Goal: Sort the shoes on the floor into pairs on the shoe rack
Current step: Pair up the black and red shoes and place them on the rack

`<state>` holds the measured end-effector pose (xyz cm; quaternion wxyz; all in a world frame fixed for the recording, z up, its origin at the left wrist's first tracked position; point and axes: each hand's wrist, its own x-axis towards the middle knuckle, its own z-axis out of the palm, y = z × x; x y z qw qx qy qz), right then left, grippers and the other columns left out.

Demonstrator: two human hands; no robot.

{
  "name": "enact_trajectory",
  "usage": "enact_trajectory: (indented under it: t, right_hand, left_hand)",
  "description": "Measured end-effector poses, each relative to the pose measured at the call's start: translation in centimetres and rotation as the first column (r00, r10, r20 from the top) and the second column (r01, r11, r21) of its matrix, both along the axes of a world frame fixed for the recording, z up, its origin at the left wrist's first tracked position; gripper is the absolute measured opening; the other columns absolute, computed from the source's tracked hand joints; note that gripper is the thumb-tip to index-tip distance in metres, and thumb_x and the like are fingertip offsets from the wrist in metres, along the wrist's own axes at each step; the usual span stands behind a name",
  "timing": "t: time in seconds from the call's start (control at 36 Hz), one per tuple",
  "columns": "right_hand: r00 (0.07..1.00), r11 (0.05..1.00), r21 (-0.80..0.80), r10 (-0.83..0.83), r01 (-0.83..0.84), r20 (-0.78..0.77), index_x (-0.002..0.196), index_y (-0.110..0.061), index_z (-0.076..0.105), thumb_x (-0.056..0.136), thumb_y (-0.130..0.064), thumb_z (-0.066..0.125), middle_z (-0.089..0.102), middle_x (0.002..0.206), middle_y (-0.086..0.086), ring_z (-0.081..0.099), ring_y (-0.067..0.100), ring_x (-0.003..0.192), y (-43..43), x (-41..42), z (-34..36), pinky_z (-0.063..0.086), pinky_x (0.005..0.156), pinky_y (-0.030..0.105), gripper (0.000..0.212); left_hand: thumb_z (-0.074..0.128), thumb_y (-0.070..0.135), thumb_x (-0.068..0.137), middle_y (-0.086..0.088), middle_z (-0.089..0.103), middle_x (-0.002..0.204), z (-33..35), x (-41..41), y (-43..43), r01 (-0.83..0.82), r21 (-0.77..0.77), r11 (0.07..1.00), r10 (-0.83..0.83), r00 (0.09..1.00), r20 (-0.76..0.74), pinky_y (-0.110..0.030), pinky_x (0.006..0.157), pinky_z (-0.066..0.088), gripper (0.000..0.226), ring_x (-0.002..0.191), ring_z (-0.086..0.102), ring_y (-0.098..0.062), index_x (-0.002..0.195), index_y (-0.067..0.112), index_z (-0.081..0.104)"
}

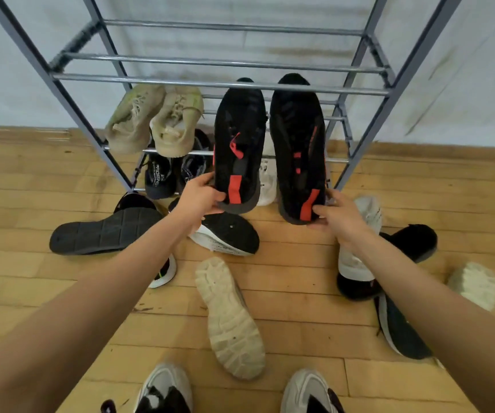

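My left hand (200, 198) grips the heel of a black sneaker with red tabs (238, 138). My right hand (340, 217) grips the heel of its matching black sneaker (296, 138). Both shoes point toes-first into the grey metal shoe rack (210, 83), side by side at its middle shelf. A beige pair (153, 120) sits on that same shelf at the left. Black sandals (159, 174) and a white shoe (267, 180) sit on the shelf below.
Loose shoes lie on the wooden floor: an upturned black slipper (106, 231), a black-soled white sneaker (228, 234), a cream shoe sole-up (231, 317), a white high-top (359, 242), a black slipper (413, 239) and a dark sneaker (401, 329). My own feet (165, 389) are at the bottom.
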<state>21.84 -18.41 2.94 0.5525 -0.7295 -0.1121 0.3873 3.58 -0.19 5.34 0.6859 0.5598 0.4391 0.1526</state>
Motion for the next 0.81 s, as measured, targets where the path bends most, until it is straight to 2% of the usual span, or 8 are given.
enact_trajectory:
  t: [0.08,0.19,0.28,0.36,0.5,0.64,0.75,0.81]
  right_hand:
    - [0.998,0.999,0.033,-0.027,0.030,-0.065,0.139,-0.009,0.042,0.092,0.006,0.050,0.059,0.125,0.015,0.064,0.028,0.097,1.5,1.6,1.4,0.059,0.067,0.035,0.050]
    - [0.997,0.998,0.041,-0.041,0.044,-0.068,0.134,-0.005,0.047,0.093,0.006,0.048,0.058,0.126,0.013,0.059,0.030,0.111,3.2,3.8,3.0,0.055,0.072,0.037,0.042]
    - [0.998,0.999,0.001,-0.045,0.045,-0.035,0.132,-0.003,0.048,0.093,0.004,0.048,0.057,0.130,0.016,0.059,0.027,0.108,3.9,5.2,3.8,0.054,0.075,0.037,0.039]
    - [0.997,0.997,-0.020,-0.071,0.070,-0.038,0.133,-0.001,0.046,0.095,0.004,0.046,0.055,0.130,0.016,0.058,0.027,0.107,4.7,6.1,4.3,0.053,0.077,0.036,0.039]
    - [0.993,0.995,-0.034,-0.093,0.090,-0.077,0.133,0.003,0.044,0.096,0.004,0.045,0.050,0.135,0.018,0.053,0.033,0.120,5.9,7.0,4.8,0.052,0.074,0.036,0.038]
    - [0.990,0.993,-0.051,-0.106,0.102,-0.093,0.135,0.002,0.044,0.096,0.001,0.046,0.050,0.136,0.018,0.055,0.030,0.109,6.8,7.9,4.8,0.054,0.064,0.035,0.039]
    - [0.988,0.993,-0.051,-0.114,0.109,-0.106,0.135,0.000,0.045,0.096,-0.002,0.048,0.052,0.134,0.018,0.056,0.028,0.103,7.1,8.4,4.9,0.055,0.067,0.033,0.039]
    - [0.986,0.993,-0.052,-0.111,0.105,-0.122,0.134,-0.002,0.047,0.096,-0.005,0.050,0.055,0.132,0.017,0.059,0.028,0.100,7.1,8.5,5.0,0.058,0.061,0.030,0.038]
  left_hand:
    - [0.047,-0.015,0.085,-0.012,0.064,0.101,1.3,2.6,0.2,-0.008,-0.001,1.000,0.008,1.000,0.009,-0.028,0.051,0.058,0.050,0.077,0.065,-0.022,0.130,0.006,0.048]
    - [0.045,-0.014,0.086,-0.015,0.063,0.101,2.5,5.7,0.6,0.006,-0.011,1.000,-0.006,0.999,0.036,-0.044,0.069,0.057,0.035,0.093,0.063,-0.035,0.116,0.005,0.048]
    - [0.047,-0.013,0.085,-0.018,0.060,0.108,3.2,7.5,0.8,-0.006,-0.002,1.000,0.006,0.999,0.042,-0.052,0.083,0.054,0.042,0.100,0.062,-0.038,0.124,0.003,0.047]
    - [0.046,-0.013,0.086,-0.016,0.059,0.109,3.7,8.9,1.3,0.000,0.016,1.000,-0.001,0.999,0.047,-0.048,0.081,0.054,0.043,0.104,0.061,-0.038,0.124,0.007,0.047]
    - [0.045,-0.015,0.085,-0.017,0.061,0.115,4.1,10.2,2.4,0.017,0.056,0.998,-0.018,0.999,0.026,-0.036,0.066,0.055,0.048,0.101,0.061,-0.031,0.128,0.005,0.050]
    - [0.045,-0.016,0.083,-0.019,0.063,0.114,3.6,10.6,3.3,-0.009,0.069,0.998,0.009,1.000,0.009,-0.035,0.063,0.055,0.048,0.100,0.063,-0.034,0.125,0.003,0.054]
    - [0.048,-0.015,0.083,-0.016,0.062,0.118,2.9,10.8,3.8,-0.027,0.046,0.999,0.027,1.000,0.007,-0.042,0.074,0.056,0.051,0.106,0.060,-0.032,0.130,0.004,0.053]
    - [0.047,-0.015,0.084,-0.015,0.063,0.114,2.9,10.8,3.9,-0.009,0.035,0.999,0.008,1.000,0.018,-0.039,0.070,0.056,0.047,0.105,0.060,-0.031,0.127,0.003,0.055]
